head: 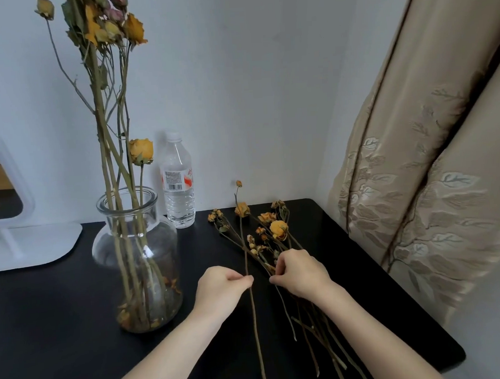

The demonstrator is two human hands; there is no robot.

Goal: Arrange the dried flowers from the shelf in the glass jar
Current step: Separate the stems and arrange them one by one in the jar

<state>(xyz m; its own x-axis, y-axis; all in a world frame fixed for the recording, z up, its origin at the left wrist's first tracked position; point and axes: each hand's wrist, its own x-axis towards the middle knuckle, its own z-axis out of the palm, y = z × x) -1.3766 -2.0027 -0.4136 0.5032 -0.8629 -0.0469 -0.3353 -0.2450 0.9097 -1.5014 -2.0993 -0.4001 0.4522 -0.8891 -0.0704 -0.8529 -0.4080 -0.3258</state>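
Stem (254, 321): long axis 6–12 o'clock, bloom toward 12, foot cut off by frame
Left hand (222, 286): pinches stem
Right hand (302, 274): fingers curled on bunch (279, 228), fingertips hidden

Left hand (224, 287): knuckles up, thumb and forefinger pinching a single stem (254, 321) over the middle of the worktop (60, 318).
Right hand (302, 274): just beside the left, fingers curled down, pinching the loose stems (308, 329).
Forearms: bare, converging from the near edge.
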